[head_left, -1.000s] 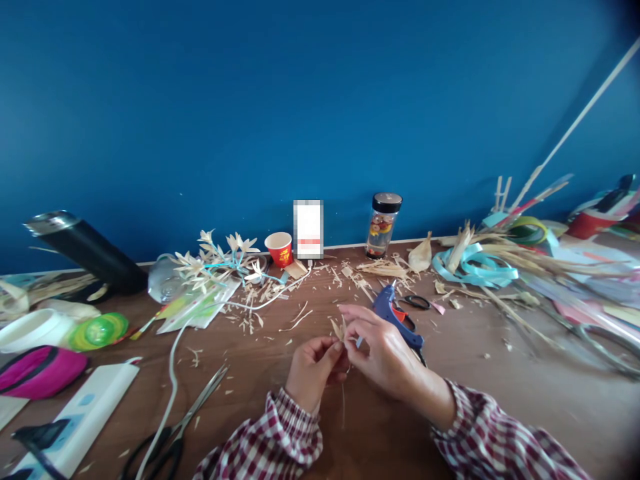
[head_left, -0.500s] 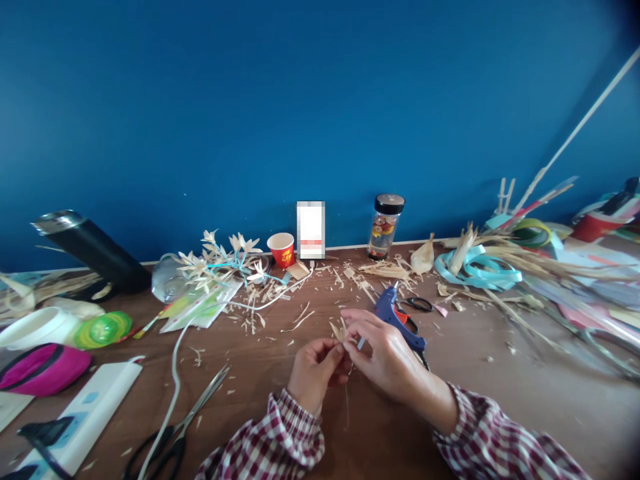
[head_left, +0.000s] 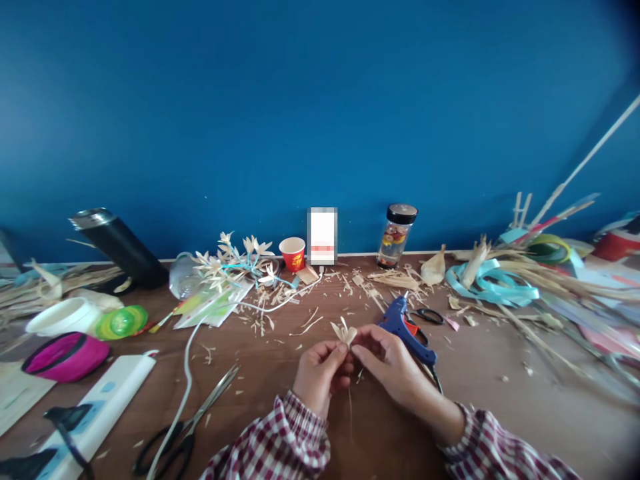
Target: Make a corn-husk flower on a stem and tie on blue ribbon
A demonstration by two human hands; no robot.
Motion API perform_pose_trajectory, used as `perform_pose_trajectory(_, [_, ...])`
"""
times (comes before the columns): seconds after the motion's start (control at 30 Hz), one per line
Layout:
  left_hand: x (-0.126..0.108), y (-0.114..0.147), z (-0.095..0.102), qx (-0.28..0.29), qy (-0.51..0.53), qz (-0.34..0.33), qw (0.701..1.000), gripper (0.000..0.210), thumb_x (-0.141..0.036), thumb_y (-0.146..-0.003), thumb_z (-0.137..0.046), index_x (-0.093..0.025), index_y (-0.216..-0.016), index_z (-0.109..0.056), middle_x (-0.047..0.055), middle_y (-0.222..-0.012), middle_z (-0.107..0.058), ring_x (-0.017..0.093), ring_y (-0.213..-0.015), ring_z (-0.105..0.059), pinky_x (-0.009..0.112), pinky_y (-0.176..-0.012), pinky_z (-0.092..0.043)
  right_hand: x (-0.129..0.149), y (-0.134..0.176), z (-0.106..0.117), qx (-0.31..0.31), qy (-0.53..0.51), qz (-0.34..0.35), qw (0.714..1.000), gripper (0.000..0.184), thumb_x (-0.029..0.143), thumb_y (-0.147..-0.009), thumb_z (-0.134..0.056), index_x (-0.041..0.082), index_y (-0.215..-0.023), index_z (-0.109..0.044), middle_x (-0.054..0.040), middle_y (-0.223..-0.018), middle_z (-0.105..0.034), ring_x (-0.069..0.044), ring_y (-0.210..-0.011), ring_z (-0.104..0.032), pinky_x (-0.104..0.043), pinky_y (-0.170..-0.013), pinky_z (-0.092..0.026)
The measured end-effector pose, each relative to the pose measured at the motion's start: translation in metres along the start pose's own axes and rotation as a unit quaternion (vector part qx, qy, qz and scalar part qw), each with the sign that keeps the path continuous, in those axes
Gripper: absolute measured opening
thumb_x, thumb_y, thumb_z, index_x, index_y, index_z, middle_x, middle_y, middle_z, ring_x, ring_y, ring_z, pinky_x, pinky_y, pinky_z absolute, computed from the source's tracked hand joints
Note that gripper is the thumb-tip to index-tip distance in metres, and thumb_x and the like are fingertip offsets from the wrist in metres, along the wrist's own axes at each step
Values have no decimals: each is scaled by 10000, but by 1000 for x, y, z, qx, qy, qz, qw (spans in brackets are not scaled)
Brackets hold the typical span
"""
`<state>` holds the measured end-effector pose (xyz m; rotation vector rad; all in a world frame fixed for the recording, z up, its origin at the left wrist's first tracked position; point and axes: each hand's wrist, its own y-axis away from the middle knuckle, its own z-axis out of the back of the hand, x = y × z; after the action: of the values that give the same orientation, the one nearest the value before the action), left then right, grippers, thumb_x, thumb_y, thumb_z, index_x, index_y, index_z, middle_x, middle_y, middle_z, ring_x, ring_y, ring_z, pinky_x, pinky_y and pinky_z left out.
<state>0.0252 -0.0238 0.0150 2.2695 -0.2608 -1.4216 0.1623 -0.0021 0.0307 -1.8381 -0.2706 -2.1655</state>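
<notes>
A small cream-coloured flower of dried husk petals (head_left: 343,331) stands upright between my hands at the middle of the table. My left hand (head_left: 320,373) is closed, its thumb and forefinger pinching the flower at the base. From the right, my right hand (head_left: 393,363) has its thumb and curled fingers closed at the lower side of the same flower; the exact contact at its fingertips is partly hidden. A thin pale thread (head_left: 351,407) dangles below the fingers. Just beyond my right hand lies a blue glue gun (head_left: 400,320).
Scissors (head_left: 193,427) and a white power strip (head_left: 100,407) lie at the left, with a white cable (head_left: 187,363) between. Finished husk flowers (head_left: 235,263), a red paper cup (head_left: 293,253) and a glass bottle (head_left: 397,237) line the wall. Blue ribbon (head_left: 493,283) lies right.
My right hand has drawn down from over the petals to the flower's lower side, so the petals show spread open. The whole view has shifted slightly; my left hand keeps its pinch.
</notes>
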Motion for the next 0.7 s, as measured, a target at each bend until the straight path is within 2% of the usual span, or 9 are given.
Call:
perform_pose_trajectory(0.2, [8,-2,3,18,-75,-40,996,258,-374,-626,-693,-125,-686,-664,22,-588,-629,94,-511,-565,169,-420,-462,-6,-2,-2,11,-40,-26,999,159,293,-777,-581,158,-860,-595,-16,-751,-639,-140,-694,-588,-252,-651,-470])
perform_pose_trajectory(0.37, [4,-1,3,-5,-120,-43,992,262,-375,-584,-717,-126,-653,-675,6,-533,-612,116,-490,-559,229,-445,-505,-9,-1,-3,10,-56,-45,997,178,321,-755,-605,156,-822,-596,-5,-721,-619,-129,-643,-567,-241,-605,-458])
perform_pose_trajectory(0.53, [2,-2,2,-25,-126,-45,991,267,-354,-568,-731,-115,-656,-652,0,-505,-589,113,-471,-553,234,-438,-505,-6,-1,-5,11,-85,-49,995,161,314,-751,-612,157,-766,-580,25,-641,-569,-102,-573,-524,-217,-553,-429])
perform_pose_trajectory(0.7, [1,-3,4,-17,-79,-130,988,327,-242,-550,-750,-132,-824,-610,48,-689,-679,149,-605,-622,238,-528,-518,-6,-1,-8,22,-103,-61,993,204,349,-733,-626,153,-774,-587,20,-620,-569,-103,-554,-526,-226,-543,-439])
